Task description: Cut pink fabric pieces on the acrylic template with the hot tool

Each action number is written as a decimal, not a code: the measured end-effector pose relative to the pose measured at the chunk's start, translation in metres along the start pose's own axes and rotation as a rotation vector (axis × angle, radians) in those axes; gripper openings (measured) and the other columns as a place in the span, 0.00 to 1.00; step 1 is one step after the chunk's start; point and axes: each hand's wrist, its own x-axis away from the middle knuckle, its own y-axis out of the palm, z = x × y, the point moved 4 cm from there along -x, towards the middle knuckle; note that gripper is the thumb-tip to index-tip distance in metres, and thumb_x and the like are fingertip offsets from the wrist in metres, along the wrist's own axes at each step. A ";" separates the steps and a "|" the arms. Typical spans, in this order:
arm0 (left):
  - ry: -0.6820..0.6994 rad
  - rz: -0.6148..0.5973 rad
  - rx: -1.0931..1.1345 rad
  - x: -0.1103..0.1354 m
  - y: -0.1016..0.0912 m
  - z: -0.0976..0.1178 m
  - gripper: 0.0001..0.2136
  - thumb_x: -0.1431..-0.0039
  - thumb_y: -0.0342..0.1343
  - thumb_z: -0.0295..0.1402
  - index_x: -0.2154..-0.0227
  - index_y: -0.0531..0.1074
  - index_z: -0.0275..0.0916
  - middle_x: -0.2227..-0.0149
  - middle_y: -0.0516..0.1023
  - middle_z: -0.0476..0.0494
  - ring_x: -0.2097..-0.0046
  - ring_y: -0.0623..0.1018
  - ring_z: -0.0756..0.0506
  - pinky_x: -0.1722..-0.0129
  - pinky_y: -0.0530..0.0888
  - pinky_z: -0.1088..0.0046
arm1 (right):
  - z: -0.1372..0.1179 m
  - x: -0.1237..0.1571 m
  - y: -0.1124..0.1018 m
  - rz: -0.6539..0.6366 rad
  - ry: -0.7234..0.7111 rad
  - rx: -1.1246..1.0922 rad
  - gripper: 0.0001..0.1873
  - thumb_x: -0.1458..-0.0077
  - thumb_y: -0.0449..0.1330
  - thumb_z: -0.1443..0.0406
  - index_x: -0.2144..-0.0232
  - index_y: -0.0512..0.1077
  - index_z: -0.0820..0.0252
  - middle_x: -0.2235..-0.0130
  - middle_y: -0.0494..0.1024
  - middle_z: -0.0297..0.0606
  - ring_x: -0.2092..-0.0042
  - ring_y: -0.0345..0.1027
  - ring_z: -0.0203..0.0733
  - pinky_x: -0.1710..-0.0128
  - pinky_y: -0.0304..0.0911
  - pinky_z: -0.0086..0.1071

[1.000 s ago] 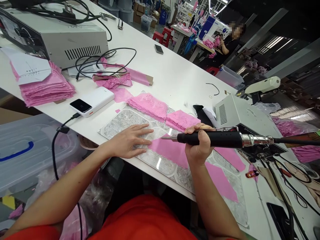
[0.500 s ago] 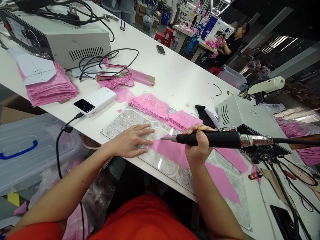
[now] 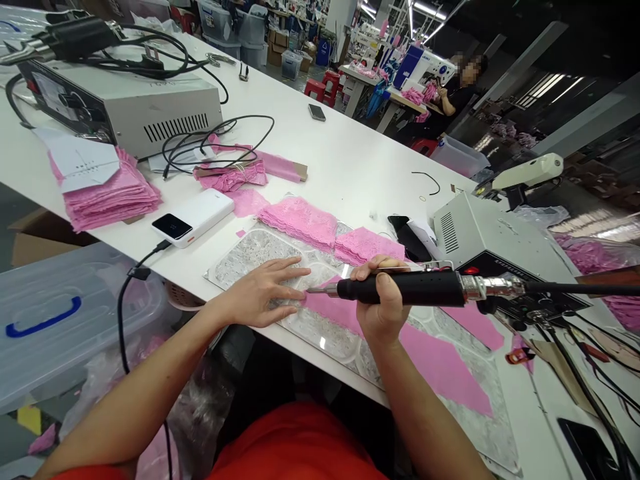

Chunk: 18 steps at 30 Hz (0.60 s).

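My right hand (image 3: 383, 300) is wrapped around a black ultrasonic hand tool (image 3: 405, 289), with a cable running off to the right. Its narrow metal tip points left and meets the left end of a pink fabric piece (image 3: 327, 308), close to my left fingertips. My left hand (image 3: 267, 291) lies flat with fingers spread, its fingertips at that end of the fabric. Beneath is a clear-topped, grey-patterned board (image 3: 255, 252). Further right on the board lies more pink fabric (image 3: 445, 370), partly hidden by my right forearm. Two pink lace stacks (image 3: 300, 223) (image 3: 367, 245) sit along the board's far side.
Grey power boxes stand at left (image 3: 160, 110) and right (image 3: 480, 233). A white power bank (image 3: 205, 217), a pink fabric stack (image 3: 113, 200) and looped black cable (image 3: 225, 143) lie on the left. Phones (image 3: 317, 112) (image 3: 587, 447) rest on the table. A co-worker (image 3: 463, 87) sits beyond.
My right hand has moved the tool left and slightly down, bringing its tip to the fabric's end beside my left fingertips. My left hand stays spread. The head view has shifted slightly.
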 end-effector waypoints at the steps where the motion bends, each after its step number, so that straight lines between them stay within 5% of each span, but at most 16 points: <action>1: -0.002 0.001 -0.003 0.000 0.000 0.000 0.13 0.36 0.52 0.37 0.54 0.78 0.43 0.39 0.68 0.41 0.34 0.61 0.33 0.40 0.67 0.50 | 0.001 0.000 0.000 -0.004 0.007 -0.002 0.04 0.52 0.59 0.65 0.70 0.67 0.55 0.70 0.66 0.29 0.72 0.65 0.31 0.69 0.66 0.33; 18: -0.030 -0.024 0.008 0.000 0.000 -0.002 0.13 0.36 0.53 0.38 0.54 0.78 0.43 0.38 0.68 0.40 0.34 0.61 0.33 0.40 0.67 0.50 | 0.005 -0.001 0.003 -0.002 -0.002 -0.005 0.05 0.52 0.60 0.64 0.71 0.66 0.56 0.70 0.67 0.29 0.73 0.65 0.31 0.69 0.67 0.33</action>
